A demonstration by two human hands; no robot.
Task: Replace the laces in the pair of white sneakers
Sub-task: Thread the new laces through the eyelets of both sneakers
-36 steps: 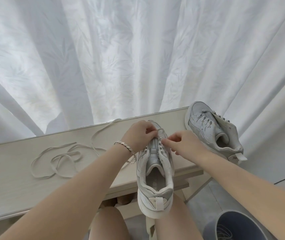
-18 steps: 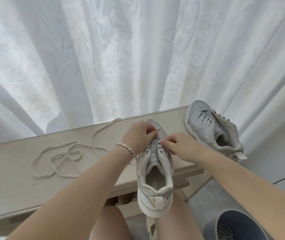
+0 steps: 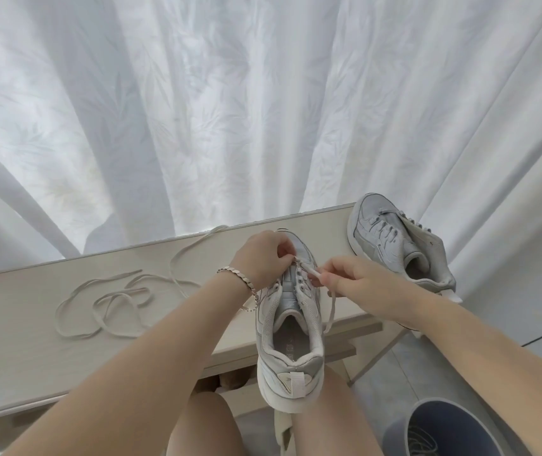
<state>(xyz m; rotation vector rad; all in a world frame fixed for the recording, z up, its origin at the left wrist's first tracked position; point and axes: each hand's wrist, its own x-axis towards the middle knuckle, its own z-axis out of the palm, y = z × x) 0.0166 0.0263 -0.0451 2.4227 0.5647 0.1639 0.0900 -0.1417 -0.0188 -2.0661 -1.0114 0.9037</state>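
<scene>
Curtain (image 3: 263, 110) behind; table (image 3: 16, 324) carrying the second sneaker (image 3: 391, 245) at its right end and a loose lace (image 3: 105, 304) coiled at its left. The sneaker (image 3: 291, 327) in work lies between both hands, toe propped on the table's near edge, heel out over the lap. Left hand (image 3: 259, 258): fingers (image 3: 283, 251) curled, pinching the lace (image 3: 312, 274) at a front eyelet. Right hand (image 3: 358, 284): thumb and forefinger pinching the same lace just right of the eyelet row, its free end hanging past the collar. Probable faults: a hard sideways pull by the right hand could roll the thinly propped sneaker off the edge; since the fingers hide the front eyelets, one may be skipped, the flat lace may twist, or the two ends may come out unequal. Orientation: long axis runs away from the person, toe towards the curtain, heel tab nearest the camera, opening upward.
</scene>
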